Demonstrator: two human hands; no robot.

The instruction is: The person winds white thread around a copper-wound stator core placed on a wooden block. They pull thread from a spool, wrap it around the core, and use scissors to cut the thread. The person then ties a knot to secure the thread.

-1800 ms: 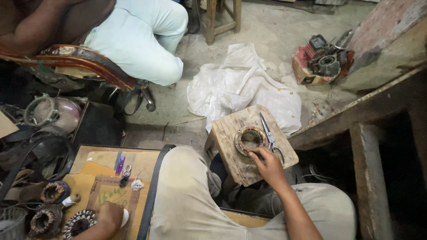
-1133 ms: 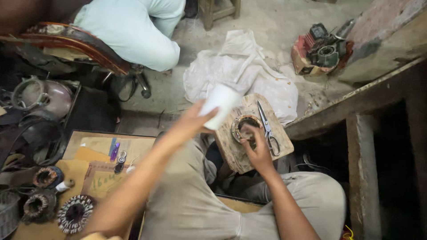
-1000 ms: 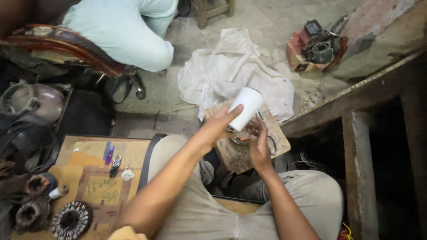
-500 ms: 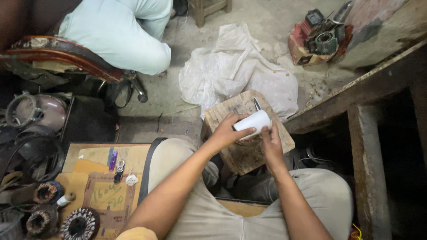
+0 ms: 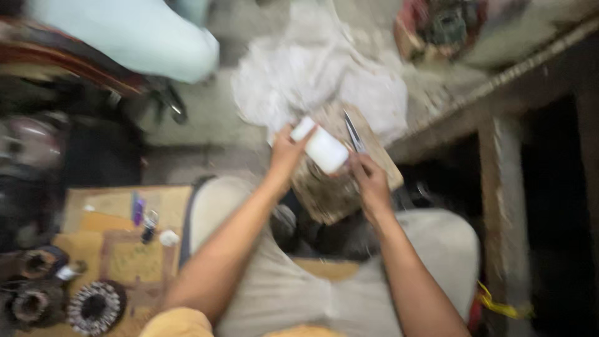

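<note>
The white roll [image 5: 322, 148] lies tilted over the wood block [image 5: 340, 181] — the left hand [image 5: 286, 153] grips its 9 o'clock end, the right hand [image 5: 369, 178] touches its 4 o'clock end, grip unclear through blur. Scissors [image 5: 353, 132] lie at 1 o'clock; white cloth [image 5: 324, 78] spreads beyond.

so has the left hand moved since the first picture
Yes. The left hand has come up from the low board at the left, across to the wooden block, where it holds a white cylinder.
</note>
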